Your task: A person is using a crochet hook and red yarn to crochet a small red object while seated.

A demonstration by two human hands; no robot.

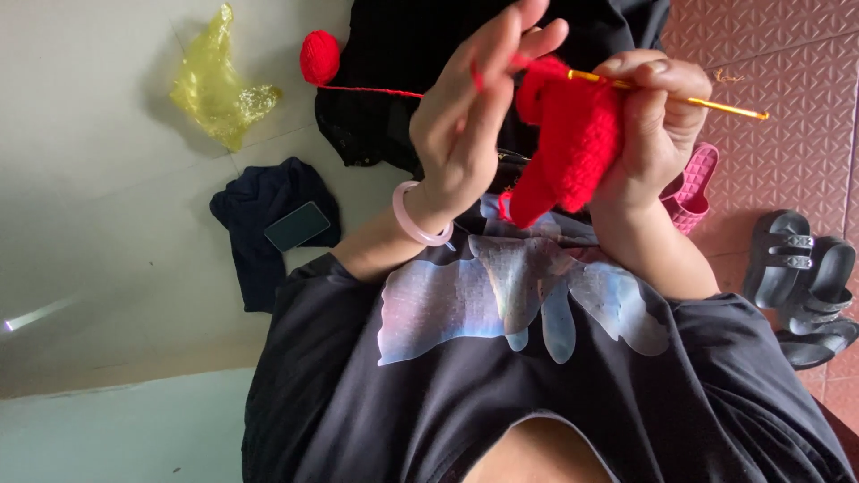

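Hook of slim yellow metal lies level, tip leftward in red crocheted woollen piece; right hand clenches it, left hand pinches the piece.

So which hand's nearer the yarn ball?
Left. The left hand is to the right of the ball in frame; the right hand sits farther, past the red crochet piece, gripping the hook.
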